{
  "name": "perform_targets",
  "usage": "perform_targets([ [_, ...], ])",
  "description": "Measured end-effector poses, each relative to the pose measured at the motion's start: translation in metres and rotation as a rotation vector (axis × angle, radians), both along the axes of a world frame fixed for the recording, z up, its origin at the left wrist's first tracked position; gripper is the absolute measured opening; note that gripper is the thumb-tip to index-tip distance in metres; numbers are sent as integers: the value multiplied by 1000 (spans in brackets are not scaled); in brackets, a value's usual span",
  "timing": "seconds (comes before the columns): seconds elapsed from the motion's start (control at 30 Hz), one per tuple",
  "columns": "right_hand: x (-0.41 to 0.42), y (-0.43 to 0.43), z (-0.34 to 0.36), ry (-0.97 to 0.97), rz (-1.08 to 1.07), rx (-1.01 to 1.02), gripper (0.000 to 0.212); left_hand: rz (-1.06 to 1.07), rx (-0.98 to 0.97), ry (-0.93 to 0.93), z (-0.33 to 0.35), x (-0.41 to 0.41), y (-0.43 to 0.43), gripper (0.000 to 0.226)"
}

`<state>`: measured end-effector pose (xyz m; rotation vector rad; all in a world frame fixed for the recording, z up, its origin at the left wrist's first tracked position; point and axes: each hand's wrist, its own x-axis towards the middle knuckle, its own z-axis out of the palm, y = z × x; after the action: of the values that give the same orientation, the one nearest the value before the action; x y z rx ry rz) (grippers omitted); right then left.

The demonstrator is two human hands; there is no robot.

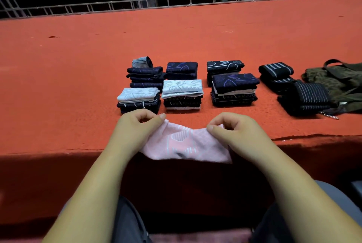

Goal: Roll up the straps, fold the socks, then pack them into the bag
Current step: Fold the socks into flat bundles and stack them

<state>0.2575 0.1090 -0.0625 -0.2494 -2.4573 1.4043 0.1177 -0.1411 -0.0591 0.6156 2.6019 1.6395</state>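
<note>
A pale pink sock [186, 145] with a white pattern hangs over the front edge of the red table. My left hand [135, 129] pinches its upper left corner and my right hand [237, 131] pinches its upper right corner. Behind it stand several stacks of folded socks [182, 94], dark blue, black and white. To the right lie rolled black straps [276, 70] with grey stripes, and a wider one [307, 98] nearer the front. An olive green bag [340, 78] lies at the far right, partly cut off by the frame.
The red cloth-covered table [78, 86] stretches wide to the left and back. A metal clip [331, 115] lies by the bag. A metal truss frame [176, 0] runs behind the table. My knees are under the front edge.
</note>
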Motion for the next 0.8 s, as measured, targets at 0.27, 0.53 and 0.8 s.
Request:
perform_targets([
  [0.27,16,13,11,-181,358,-147,17,240,176,94,-4,-20,-8,19],
  [0.53,-1,-9,0,67,136,-28,13,-131,119,200,12,10,8,19],
  [0.8,-15,-38,-9,7,257,14,9,-304,123,251,18,22,16,17],
])
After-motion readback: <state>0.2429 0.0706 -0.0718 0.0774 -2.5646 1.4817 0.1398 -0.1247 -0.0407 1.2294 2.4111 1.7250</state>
